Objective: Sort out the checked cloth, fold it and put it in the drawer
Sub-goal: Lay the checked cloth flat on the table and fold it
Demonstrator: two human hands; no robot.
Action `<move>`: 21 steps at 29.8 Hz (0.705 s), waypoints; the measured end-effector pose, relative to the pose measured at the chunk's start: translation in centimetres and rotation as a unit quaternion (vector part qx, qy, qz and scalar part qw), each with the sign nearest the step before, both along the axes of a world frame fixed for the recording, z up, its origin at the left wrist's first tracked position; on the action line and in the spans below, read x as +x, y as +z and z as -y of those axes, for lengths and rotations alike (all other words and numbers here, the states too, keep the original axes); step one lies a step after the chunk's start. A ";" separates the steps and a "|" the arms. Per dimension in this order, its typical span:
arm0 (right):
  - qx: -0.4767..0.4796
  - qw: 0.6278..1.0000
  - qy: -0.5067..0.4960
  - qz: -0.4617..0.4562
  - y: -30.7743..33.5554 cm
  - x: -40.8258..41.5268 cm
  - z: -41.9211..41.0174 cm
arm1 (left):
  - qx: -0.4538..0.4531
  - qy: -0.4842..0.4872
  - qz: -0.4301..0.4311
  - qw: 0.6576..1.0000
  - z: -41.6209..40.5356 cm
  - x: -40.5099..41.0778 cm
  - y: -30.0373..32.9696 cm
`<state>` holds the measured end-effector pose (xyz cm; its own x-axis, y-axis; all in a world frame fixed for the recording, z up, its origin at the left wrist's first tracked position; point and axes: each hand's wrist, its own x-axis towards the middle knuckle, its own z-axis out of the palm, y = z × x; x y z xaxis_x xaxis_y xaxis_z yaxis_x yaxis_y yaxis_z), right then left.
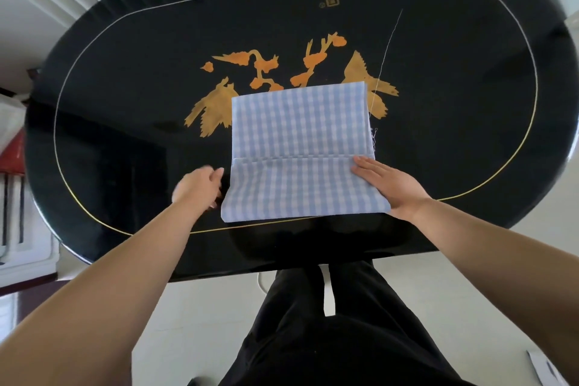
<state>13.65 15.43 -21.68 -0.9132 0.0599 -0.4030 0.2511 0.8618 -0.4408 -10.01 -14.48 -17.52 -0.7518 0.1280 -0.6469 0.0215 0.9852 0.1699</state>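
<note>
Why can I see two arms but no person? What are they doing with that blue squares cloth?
The camera sits on the person's head and looks down, so you see what they see: their own arms and their dark trousers below. There is only this one picture, taken from up there.

In front of them is a shiny black oval table with golden birds and orange blossoms painted on it. On it lies the checked cloth, blue and white, already folded once or more, with a loose thread trailing from its right edge.

The right hand lies flat on the cloth's right edge, pressing it down. The left hand is at the left edge, its fingers right beside the cloth; it looks blurry, so I can't tell if it grips anything. No drawer shows.
</note>
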 end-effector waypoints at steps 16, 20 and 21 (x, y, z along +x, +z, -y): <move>-0.105 0.954 -0.266 0.088 3.2 0.5 3.1 | 0.086 -0.063 -0.061 0.992 1.7 1.2 -1.8; -0.083 0.979 -0.176 0.057 2.7 4.2 5.5 | -0.075 -0.212 -0.074 0.972 2.6 2.3 -2.1; -0.066 0.986 -0.145 0.050 2.3 4.6 5.7 | -0.100 -0.264 -0.085 0.955 2.7 2.2 -2.5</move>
<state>18.26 9.71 -19.38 -0.8207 0.2542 -0.5117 0.5267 0.6838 -0.5049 -7.80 -17.19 -20.03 -0.7129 0.4056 -0.5720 0.5360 0.8412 -0.0715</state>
